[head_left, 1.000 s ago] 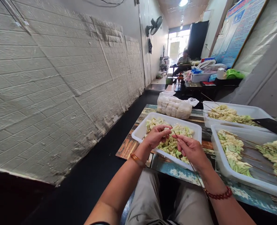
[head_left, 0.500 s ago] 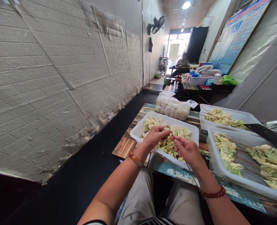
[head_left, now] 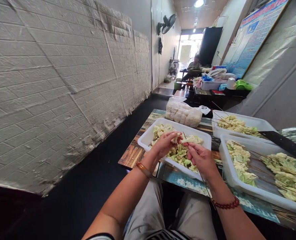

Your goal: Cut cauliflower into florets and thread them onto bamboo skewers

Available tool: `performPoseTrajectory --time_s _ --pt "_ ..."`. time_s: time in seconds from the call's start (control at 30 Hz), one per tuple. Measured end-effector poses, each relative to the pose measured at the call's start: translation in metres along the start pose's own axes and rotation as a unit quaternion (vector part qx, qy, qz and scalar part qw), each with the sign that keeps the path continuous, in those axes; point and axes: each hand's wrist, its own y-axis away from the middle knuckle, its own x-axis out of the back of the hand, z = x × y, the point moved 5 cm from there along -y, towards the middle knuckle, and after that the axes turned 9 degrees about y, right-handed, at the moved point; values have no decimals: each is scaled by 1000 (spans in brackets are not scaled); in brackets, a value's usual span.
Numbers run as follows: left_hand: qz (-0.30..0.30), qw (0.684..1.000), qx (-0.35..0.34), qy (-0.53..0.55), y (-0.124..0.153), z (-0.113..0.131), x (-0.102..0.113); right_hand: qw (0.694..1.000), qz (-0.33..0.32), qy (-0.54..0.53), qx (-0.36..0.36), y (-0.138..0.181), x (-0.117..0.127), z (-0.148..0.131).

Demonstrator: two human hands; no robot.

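Observation:
My left hand [head_left: 168,142] is closed on a small cauliflower floret [head_left: 176,137] above a white plastic tub [head_left: 148,135]. Close by on the right, my right hand [head_left: 200,156] pinches thin wooden skewers [head_left: 206,183], whose lower ends run down past the wrist. One skewer tip points up between the two hands, apart from the floret as far as I can see. Loose cauliflower pieces [head_left: 179,154] lie in the tub beneath both hands.
To the right, a second tub [head_left: 234,185] holds skewered cauliflower [head_left: 240,163]; another tub [head_left: 270,126] with skewers stands behind it. A plastic bag of pale round items [head_left: 183,113] sits at the table's back. Further off, a person [head_left: 195,63] sits at a table.
My left hand now shows a floret at its fingertips and has opened slightly away from the right hand. The right hand has shifted slightly, still pinching the skewers.

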Motion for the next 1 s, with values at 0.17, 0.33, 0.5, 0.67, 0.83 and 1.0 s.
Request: performPoseTrajectory --time_s 0.17,0.33,0.5,0.67,0.83,1.0 --pt "-7 998 -3 69 -1 2 0 999 24 -17 -17 1 3 7" --pt "-1 997 -21 75 2 1 2 999 10 -29 -30 3 1 7" --pt "20 997 -33 68 5 4 4 999 -18 23 -16 4 -1 4" --pt "47 995 -63 61 5 8 7 998 -31 61 -8 6 -3 -2" --pt "63 994 -73 60 4 8 9 996 -48 72 -14 7 -4 -5" --pt "70 993 -79 55 5 9 7 996 -53 70 -8 6 -5 -2"
